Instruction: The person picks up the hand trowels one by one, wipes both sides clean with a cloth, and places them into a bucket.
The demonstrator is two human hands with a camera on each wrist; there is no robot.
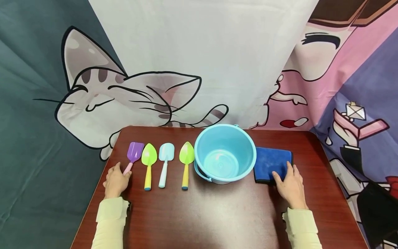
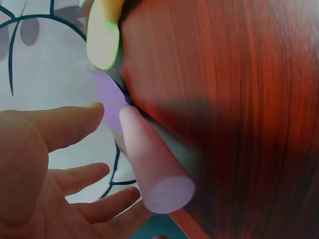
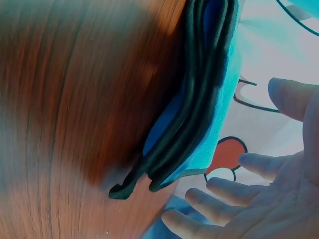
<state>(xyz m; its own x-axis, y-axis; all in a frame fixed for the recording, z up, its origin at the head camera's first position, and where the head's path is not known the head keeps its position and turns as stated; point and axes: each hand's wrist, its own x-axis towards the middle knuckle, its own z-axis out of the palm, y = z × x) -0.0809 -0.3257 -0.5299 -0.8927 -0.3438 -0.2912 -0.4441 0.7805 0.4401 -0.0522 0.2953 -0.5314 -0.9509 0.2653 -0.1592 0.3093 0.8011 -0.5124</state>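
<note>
My left hand (image 1: pixel 116 181) is at the left of the table, beside a purple toy shovel (image 1: pixel 135 151) with a pink handle. In the left wrist view its fingers are spread, with the shovel's handle (image 2: pixel 152 159) near the thumb and not gripped. My right hand (image 1: pixel 291 186) is at the lower right corner of a folded blue towel (image 1: pixel 269 164) with dark edging. The right wrist view has that hand's fingers extended and loose beside the towel's folded layers (image 3: pixel 222 119); whether a fingertip touches the cloth I cannot tell.
Between the hands lie a green trowel (image 1: pixel 149 155) with a yellow handle, a light blue shovel (image 1: pixel 166 151) and another green trowel (image 1: pixel 186 153). A light blue bucket (image 1: pixel 199 152) stands upright left of the towel. Behind the brown table (image 1: pixel 199 214) hangs a cartoon-printed cloth (image 1: pixel 217 52).
</note>
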